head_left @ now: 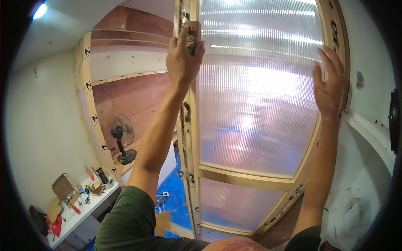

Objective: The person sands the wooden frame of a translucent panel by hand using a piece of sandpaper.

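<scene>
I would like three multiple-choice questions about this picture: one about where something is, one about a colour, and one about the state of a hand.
1. Where does the fan stand?
A. low down to the left of the door
B. on the white table
C. behind the right hand

2. What colour is the sleeve on the left arm?
A. red
B. dark green
C. white

3. How does the right hand meet the door?
A. closed in a fist around a handle
B. hanging away from it
C. open, fingers spread against the ribbed panel near the right frame

Answers:
1 A, the fan stands on the floor by the brown wall, left of the door frame.
2 B, the cloth at the left shoulder is dark green.
3 C, the fingers lie flat and apart, while the left hand grips the frame's left edge.
</scene>
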Action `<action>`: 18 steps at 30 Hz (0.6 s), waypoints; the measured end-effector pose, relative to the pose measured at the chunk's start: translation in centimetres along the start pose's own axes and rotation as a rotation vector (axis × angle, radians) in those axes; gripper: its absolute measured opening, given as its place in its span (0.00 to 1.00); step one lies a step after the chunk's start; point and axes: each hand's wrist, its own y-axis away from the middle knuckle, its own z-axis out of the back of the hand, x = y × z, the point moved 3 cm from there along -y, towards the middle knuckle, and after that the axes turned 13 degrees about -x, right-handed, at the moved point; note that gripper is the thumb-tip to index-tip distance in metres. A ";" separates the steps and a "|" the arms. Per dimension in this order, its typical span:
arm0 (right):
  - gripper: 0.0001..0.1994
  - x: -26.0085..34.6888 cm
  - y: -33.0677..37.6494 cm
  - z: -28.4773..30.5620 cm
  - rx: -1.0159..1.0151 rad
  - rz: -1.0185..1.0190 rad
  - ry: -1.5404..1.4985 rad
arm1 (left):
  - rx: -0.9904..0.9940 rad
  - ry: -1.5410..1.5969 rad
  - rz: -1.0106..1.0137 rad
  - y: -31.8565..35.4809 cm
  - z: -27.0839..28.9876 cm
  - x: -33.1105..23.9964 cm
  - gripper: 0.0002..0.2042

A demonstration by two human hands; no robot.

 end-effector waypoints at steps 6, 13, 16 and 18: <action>0.22 -4.8 4.6 1.8 0.057 0.049 0.303 | 0.105 0.027 0.091 5.7 2.7 -1.3 0.30; 0.23 -6.1 6.4 0.8 0.162 0.021 0.436 | 0.072 -0.028 0.054 8.3 3.8 -0.2 0.31; 0.23 -7.0 6.5 1.1 0.063 -0.016 0.203 | 0.038 0.007 0.007 8.6 3.6 -0.2 0.31; 0.23 -6.7 6.2 1.5 0.046 -0.086 0.161 | 0.062 -0.012 0.030 8.7 3.5 0.0 0.31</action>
